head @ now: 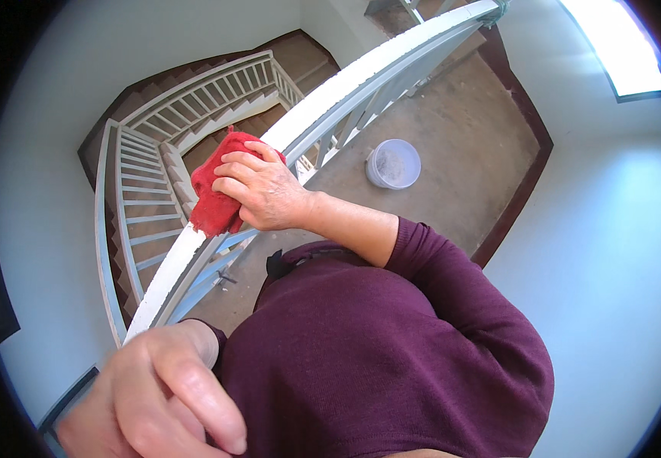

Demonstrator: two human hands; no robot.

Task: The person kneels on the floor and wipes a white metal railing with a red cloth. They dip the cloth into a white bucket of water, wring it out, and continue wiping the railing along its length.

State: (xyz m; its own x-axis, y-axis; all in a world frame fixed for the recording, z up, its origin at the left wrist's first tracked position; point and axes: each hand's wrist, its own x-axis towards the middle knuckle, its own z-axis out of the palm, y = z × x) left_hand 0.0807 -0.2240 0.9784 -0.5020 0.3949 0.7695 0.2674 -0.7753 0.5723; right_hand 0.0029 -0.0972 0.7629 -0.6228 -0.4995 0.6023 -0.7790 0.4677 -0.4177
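My right hand [270,186] presses a folded red cloth [216,186] onto a white handrail [336,94]. The cloth drapes over both sides of the rail, and my fingers lie spread across its top. Along its edges the rail's white surface looks rough and chipped. My left hand [153,395] is raised close to the camera at the lower left, apart from the cloth. Its fingers are curled, its palm is hidden, and nothing shows in it. A pale bucket [412,160] stands on the landing floor beyond my right forearm, with cloudy or foamy liquid inside.
Beyond the handrail, stairs [173,166] with white railings [150,203] drop around an open stairwell. Pale balusters [325,146] support the rail beside me. Greenish material [493,14] is wrapped around its far end. A bright window [617,46] is at the upper right.
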